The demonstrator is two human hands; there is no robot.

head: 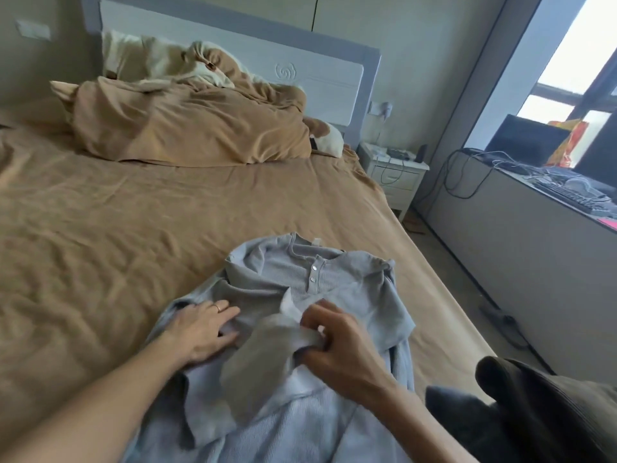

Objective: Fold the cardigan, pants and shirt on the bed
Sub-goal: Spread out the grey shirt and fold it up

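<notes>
The light blue shirt [360, 289] lies on the brown bed sheet [133, 228], close to the person, with its two buttons [314, 274] facing up. The left hand [200, 329] rests flat on it, fingers straight. The right hand [337, 342] is near the left one and pinches a lifted fold of the shirt, which looks blurry. A heap of dark clothes [534, 406] sits just beside the shirt on the right. A crumpled brown blanket [187, 128] lies up by the white headboard [233, 35].
</notes>
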